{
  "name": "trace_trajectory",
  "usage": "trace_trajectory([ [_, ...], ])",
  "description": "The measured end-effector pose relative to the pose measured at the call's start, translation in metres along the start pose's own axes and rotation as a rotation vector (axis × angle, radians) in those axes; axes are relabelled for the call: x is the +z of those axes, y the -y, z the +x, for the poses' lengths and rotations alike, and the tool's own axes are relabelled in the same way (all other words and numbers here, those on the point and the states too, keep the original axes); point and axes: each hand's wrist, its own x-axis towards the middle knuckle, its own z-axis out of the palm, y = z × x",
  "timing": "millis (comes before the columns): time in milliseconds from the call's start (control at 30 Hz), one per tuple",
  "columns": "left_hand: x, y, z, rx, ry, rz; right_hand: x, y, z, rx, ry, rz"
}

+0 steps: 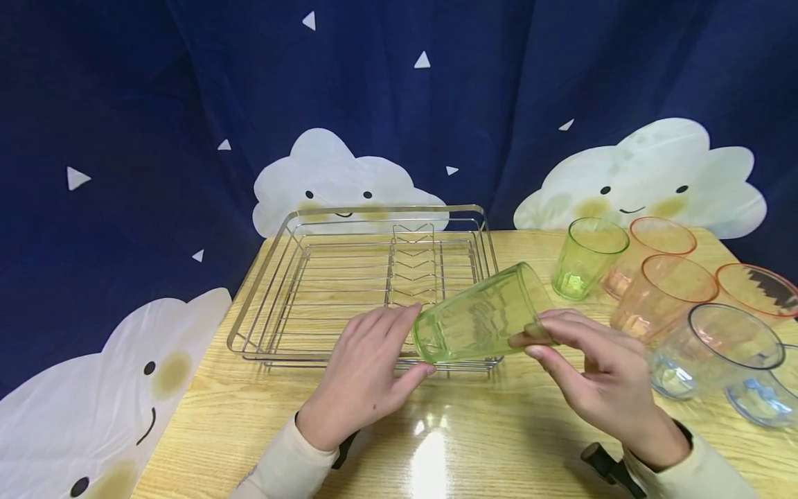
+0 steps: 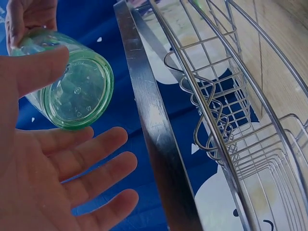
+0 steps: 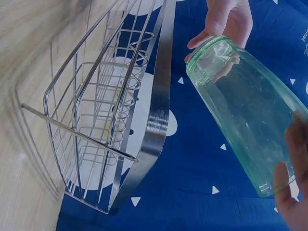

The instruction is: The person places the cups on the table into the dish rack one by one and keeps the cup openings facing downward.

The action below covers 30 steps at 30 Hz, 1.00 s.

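Note:
A clear green cup (image 1: 476, 319) is tilted on its side above the front right of the wire dish rack (image 1: 264, 357), its mouth to the right. My right hand (image 1: 601, 374) pinches it at the rim, some fingertips showing through the wall inside. At the base end is my left hand (image 1: 368, 371), thumb and fingers spread around the bottom. In the left wrist view the fingers (image 2: 98, 159) of that hand are nearly straight, and the thumb overlaps the cup's side. The right wrist view shows the cup (image 3: 245, 110) lengthwise between both hands.
At the right of the wooden table (image 1: 499, 443) stand another green cup (image 1: 586, 260), several orange cups (image 1: 670, 294) and blue-tinted cups (image 1: 711, 353), close together. The rack has a wire divider (image 1: 411, 267). A dark blue curtain (image 1: 386, 104) with clouds hangs behind.

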Motion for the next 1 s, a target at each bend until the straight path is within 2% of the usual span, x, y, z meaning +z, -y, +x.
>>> trace_trajectory([
  [300,-0.0028,-0.0028,0.0025,0.024,0.005,-0.004,0.0029,-0.0013,0.0017,-0.028,-0.005,0.068],
  [500,-0.0029,-0.0035,0.0036,0.050,-0.031,-0.011,0.0019,-0.0021,-0.0001,-0.014,-0.002,0.081],
  [733,-0.0022,-0.0022,0.0033,0.067,-0.053,-0.059,-0.0007,-0.0017,-0.0002,0.062,0.043,0.072],
  [1000,-0.0051,0.0026,0.0025,0.102,-0.130,-0.130,-0.0070,0.0023,-0.0014,0.223,0.111,0.047],
])
